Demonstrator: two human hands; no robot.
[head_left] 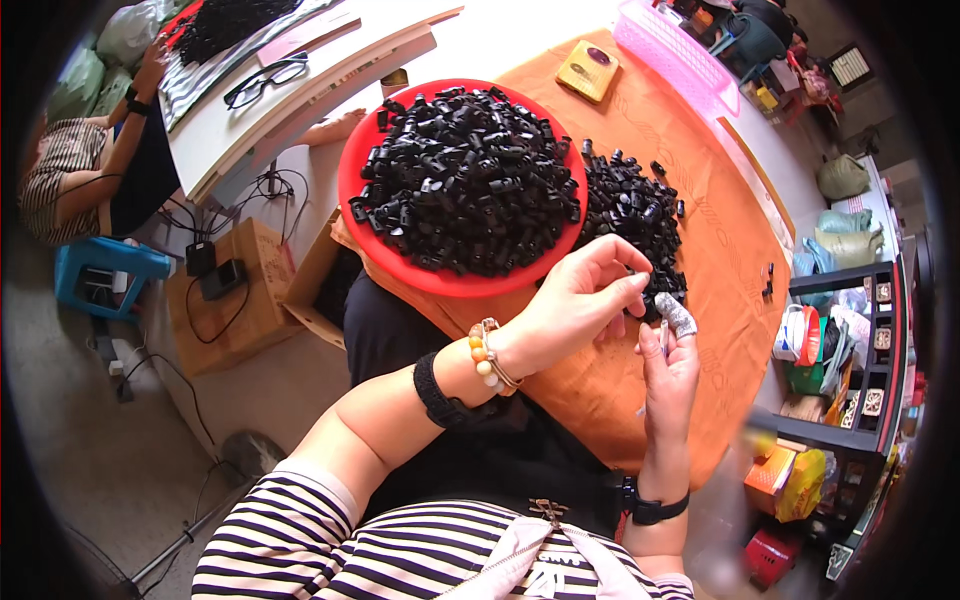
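Observation:
My left hand (590, 292), with a beaded bracelet at the wrist, is closed in a pinch; whatever sits between its fingertips is too small to name. Just to its right, my right hand (670, 365) pinches a thin pale piece (664, 335) between thumb and finger. Greyish-white tape (677, 314) wraps one of its fingertips. Both hands are over the orange tablecloth (735, 340), at the near edge of a loose pile of small black plastic parts (632, 215). Left of that pile, a red basin (358, 205) is heaped with similar black parts (470, 180).
A yellow box-like item (588, 72) and a pink plastic basket (680, 55) are at the table's far side. Glasses (266, 82) lie on a white table at left, beside another person (75, 180). A cardboard box (235, 280) holds cables; a cluttered shelf (835, 430) is at right.

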